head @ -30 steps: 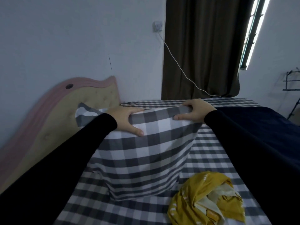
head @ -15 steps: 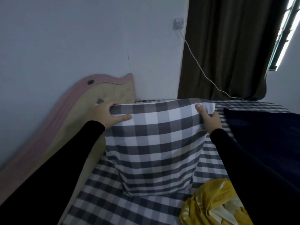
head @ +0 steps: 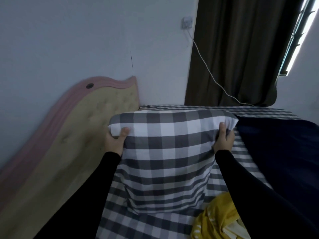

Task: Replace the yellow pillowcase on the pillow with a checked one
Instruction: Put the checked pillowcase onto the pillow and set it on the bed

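The task appears to be near its end. The pillow (head: 165,161) is fully inside the checked pillowcase, with no bare pillow or yellow fabric showing on it, and the yellow pillowcase (head: 215,219) lies crumpled on the checked bedsheet (head: 120,221) at the lower right, apart from both hands. What remains, by judgement, is to seat the pillow flat at the head of the bed and smooth the case; whether the open end is tucked cannot be told from this view. The pillow stands on its lower edge on the bedsheet, tilted slightly, just beside the padded headboard (head: 72,135) and next to the dark blue blanket (head: 276,152). The left hand (head: 114,141) grips the upper left corner, thumb on the front face and fingers hidden behind the fabric. The right hand (head: 223,140) grips the upper right corner the same way, thumb in front, with the cloth bunched above it.
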### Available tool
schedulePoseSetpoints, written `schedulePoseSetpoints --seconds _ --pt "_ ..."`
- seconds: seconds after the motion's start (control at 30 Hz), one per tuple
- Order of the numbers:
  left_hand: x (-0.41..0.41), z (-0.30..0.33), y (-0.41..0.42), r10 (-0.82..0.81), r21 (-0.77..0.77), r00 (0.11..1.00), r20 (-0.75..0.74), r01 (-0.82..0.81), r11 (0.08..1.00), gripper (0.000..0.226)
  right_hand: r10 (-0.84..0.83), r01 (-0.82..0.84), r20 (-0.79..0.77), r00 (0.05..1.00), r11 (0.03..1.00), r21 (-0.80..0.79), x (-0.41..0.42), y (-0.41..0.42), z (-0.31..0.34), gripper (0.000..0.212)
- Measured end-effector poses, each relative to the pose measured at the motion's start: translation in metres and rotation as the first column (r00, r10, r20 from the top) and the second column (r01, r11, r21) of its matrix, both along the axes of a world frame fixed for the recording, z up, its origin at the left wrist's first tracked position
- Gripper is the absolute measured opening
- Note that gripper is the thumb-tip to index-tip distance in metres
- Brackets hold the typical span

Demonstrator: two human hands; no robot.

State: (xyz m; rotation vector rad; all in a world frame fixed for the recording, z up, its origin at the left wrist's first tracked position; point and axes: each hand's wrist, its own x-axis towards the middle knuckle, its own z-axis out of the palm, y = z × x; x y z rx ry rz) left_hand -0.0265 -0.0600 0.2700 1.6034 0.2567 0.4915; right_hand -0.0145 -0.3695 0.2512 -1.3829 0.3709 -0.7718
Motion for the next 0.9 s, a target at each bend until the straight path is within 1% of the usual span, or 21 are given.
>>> schedulePoseSetpoints --seconds 0.07,0.1,0.13,0.17,0.23,0.3,0.33,0.4,0.43,0.47,0.53,0.6,0.7,0.73,0.83,0.9 --pt "-0.008 -0.010 -0.005 0.028 -0.008 0.996 0.082 -0.028 1.000 0.102 -0.012 0.012 0.006 1.000 1.000 -0.006 0.000 0.001 -0.011 0.049" --pt "-0.010 -0.016 -0.007 0.035 0.006 0.994 0.103 -0.036 0.999 0.108 -0.013 0.013 0.003 1.000 1.000 -0.014 0.000 0.004 -0.013 0.057" --pt "-0.011 -0.020 -0.007 0.035 0.011 0.995 0.095 -0.036 0.999 0.113 -0.004 0.004 0.004 1.000 1.000 -0.018 0.000 0.005 -0.015 0.061" --pt "-0.012 -0.024 -0.005 0.036 0.019 0.996 0.081 -0.037 0.999 0.118 0.001 -0.001 0.016 1.000 1.000 -0.012 -0.002 0.007 -0.012 0.060" --pt "-0.011 -0.024 -0.001 0.030 0.034 0.999 0.041 -0.032 0.999 0.120 0.023 -0.023 0.027 0.999 1.000 -0.001 -0.004 0.009 -0.006 0.051" --pt "-0.006 -0.020 0.003 0.016 0.018 1.000 -0.008 -0.015 1.000 0.115 0.068 -0.067 0.026 0.997 0.998 -0.019 -0.008 0.009 -0.004 0.041" --pt "-0.004 -0.015 0.003 0.012 0.007 0.999 -0.033 -0.012 1.000 0.107 0.107 -0.106 0.024 0.994 0.994 -0.036 -0.009 0.009 -0.005 0.043" --pt "0.000 -0.007 0.002 0.026 0.004 0.998 -0.057 -0.026 1.000 0.084 0.194 -0.193 -0.004 0.981 0.977 -0.092 -0.020 0.010 -0.005 0.065" --pt "0.001 -0.004 0.001 0.039 0.005 0.997 -0.062 -0.039 0.999 0.076 0.237 -0.239 -0.024 0.971 0.964 -0.119 -0.024 0.010 -0.005 0.071" --pt "0.000 -0.001 0.001 0.054 0.004 0.996 -0.065 -0.054 0.999 0.071 0.265 -0.269 -0.046 0.963 0.952 -0.147 -0.029 0.010 -0.003 0.070" --pt "-0.006 0.004 0.000 0.085 -0.001 0.995 -0.054 -0.085 0.996 0.069 0.262 -0.273 -0.080 0.962 0.942 -0.195 -0.036 0.009 0.003 0.071" --pt "-0.016 0.014 -0.001 0.102 0.000 0.995 -0.021 -0.102 0.995 0.076 0.238 -0.249 -0.079 0.968 0.948 -0.199 -0.045 0.007 0.017 0.079" --pt "-0.030 0.042 -0.002 0.105 0.023 0.993 0.060 -0.107 0.994 0.093 0.232 -0.230 -0.014 0.973 0.954 -0.191 -0.055 0.006 0.043 0.079" --pt "-0.034 0.053 -0.002 0.107 0.035 0.990 0.090 -0.111 0.993 0.093 0.229 -0.223 0.012 0.973 0.958 -0.182 -0.057 0.006 0.053 0.078" --pt "-0.044 0.085 0.006 0.137 0.078 0.982 0.130 -0.148 0.986 0.068 0.251 -0.239 0.068 0.966 0.960 -0.145 -0.060 0.008 0.078 0.076" --pt "-0.053 0.099 0.013 0.142 0.144 0.981 0.132 -0.161 0.976 0.065 0.284 -0.275 0.066 0.956 0.953 -0.129 -0.063 0.013 0.086 0.076"
